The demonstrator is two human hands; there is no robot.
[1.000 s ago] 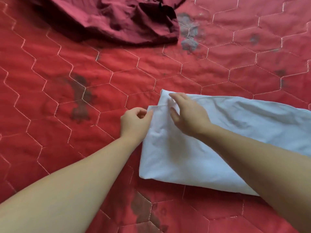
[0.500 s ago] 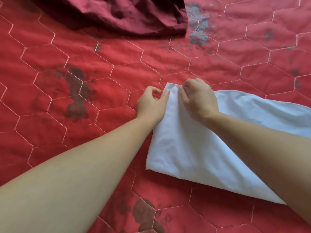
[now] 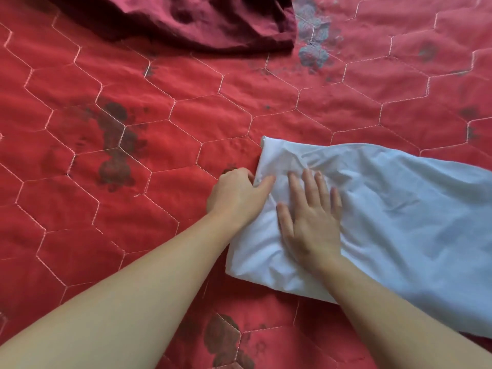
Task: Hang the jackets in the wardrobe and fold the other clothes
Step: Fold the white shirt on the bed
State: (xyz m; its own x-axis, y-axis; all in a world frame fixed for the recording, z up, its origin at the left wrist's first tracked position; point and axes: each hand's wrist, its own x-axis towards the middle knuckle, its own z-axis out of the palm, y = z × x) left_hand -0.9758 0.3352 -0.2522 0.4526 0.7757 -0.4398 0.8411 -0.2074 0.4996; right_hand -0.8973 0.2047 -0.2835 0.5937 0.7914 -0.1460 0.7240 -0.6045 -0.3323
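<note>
Head view: white garment part-folded at bedspread right edge. Right hand flat, fingers spread, pressing fold. Left hand pinching left hem. Dark red garment crumpled at far edge. Risk: creases trapped, fold skewed if hem slips.

A red quilted bedspread is stitched in pale hexagon lines and printed with dark grey-brown flower motifs — some bluish-grey near the top. A plain white garment is seen on it — and a dark maroon garment.
</note>
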